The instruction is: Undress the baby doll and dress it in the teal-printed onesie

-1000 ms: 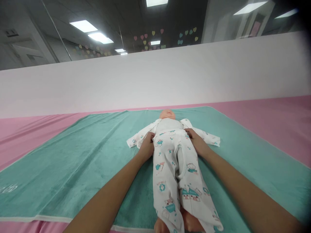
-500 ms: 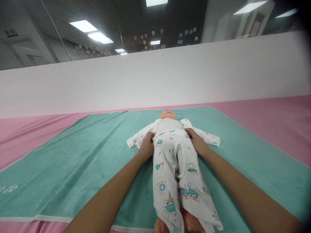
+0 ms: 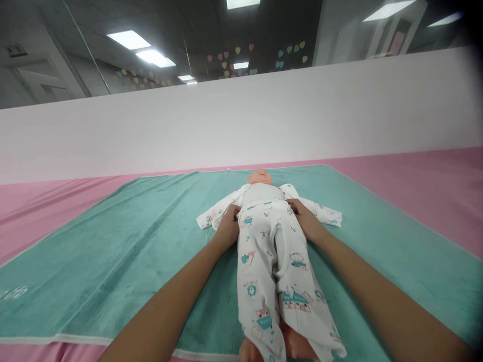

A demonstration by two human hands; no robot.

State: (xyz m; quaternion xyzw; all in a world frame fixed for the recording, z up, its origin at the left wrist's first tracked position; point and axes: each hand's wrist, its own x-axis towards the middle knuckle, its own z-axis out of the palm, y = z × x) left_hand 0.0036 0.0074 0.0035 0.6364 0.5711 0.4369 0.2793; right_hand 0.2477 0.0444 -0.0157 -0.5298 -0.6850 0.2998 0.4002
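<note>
A baby doll (image 3: 260, 178) lies on its back on a teal towel (image 3: 124, 241), head away from me. It wears white printed trousers (image 3: 273, 271), and an open white printed jacket (image 3: 324, 215) is spread out under it. My left hand (image 3: 227, 226) grips the trousers' waistband at the doll's left side as I see it. My right hand (image 3: 306, 219) grips the waistband at the other side. Both hands have their fingers closed on the fabric. The doll's bare feet (image 3: 294, 347) stick out of the trouser legs near the bottom edge.
The towel lies on a pink padded surface (image 3: 422, 176). A white wall panel (image 3: 241, 120) rises behind it, with glass and heart stickers (image 3: 241, 58) above. The towel's white front hem (image 3: 56, 340) runs near the bottom left.
</note>
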